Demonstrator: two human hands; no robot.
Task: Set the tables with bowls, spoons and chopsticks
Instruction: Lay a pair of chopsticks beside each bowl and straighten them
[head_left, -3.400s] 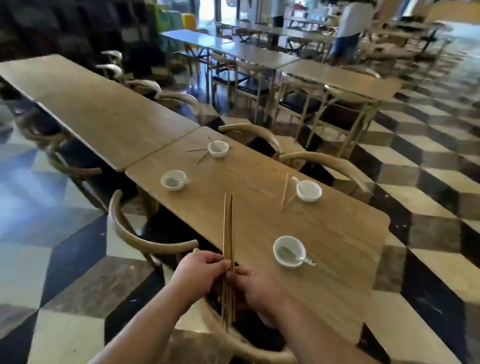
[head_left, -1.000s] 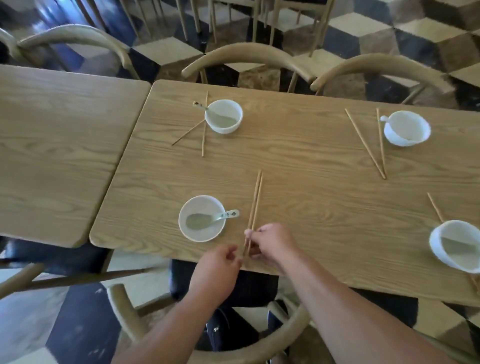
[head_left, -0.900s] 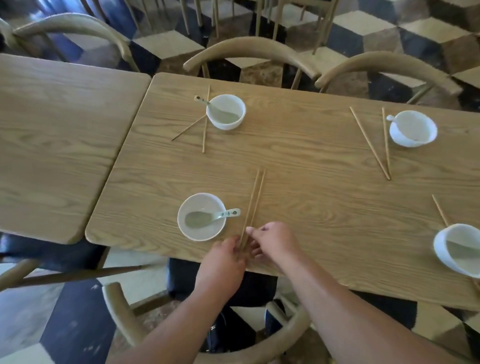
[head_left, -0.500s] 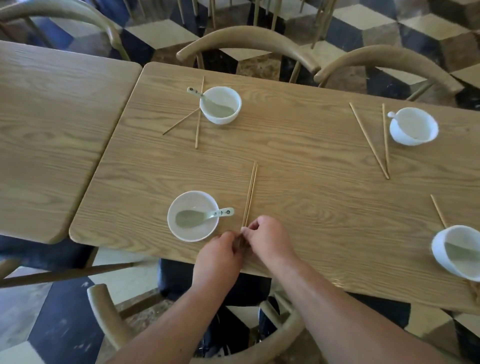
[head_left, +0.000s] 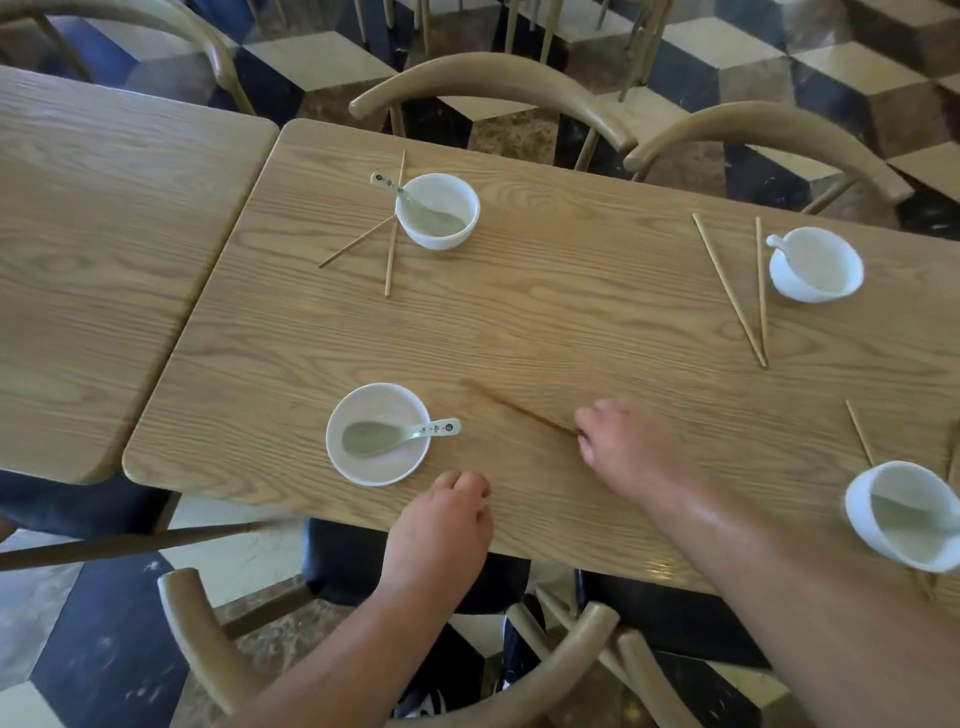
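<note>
My right hand (head_left: 634, 452) pinches the near end of a blurred pair of chopsticks (head_left: 514, 408), which slant up and left across the wooden table (head_left: 571, 322). To their left stands a white bowl (head_left: 377, 457) with a green spoon (head_left: 400, 436) in it. My left hand (head_left: 447, 519) rests at the table's near edge, just right of that bowl, fingers loosely curled and holding nothing. Three other places each have a bowl with a spoon: far left (head_left: 441, 236), far right (head_left: 815, 283) and near right (head_left: 878, 530), each with chopsticks beside it.
A second wooden table (head_left: 104, 249) adjoins on the left. Curved wooden chair backs stand along the far side (head_left: 493, 78) and one below my arms at the near side (head_left: 545, 680). The floor is checkered.
My left hand has let go of the chopsticks and drawn back to the table edge. My right hand has moved right, swinging the pair from pointing straight away to a slant.
</note>
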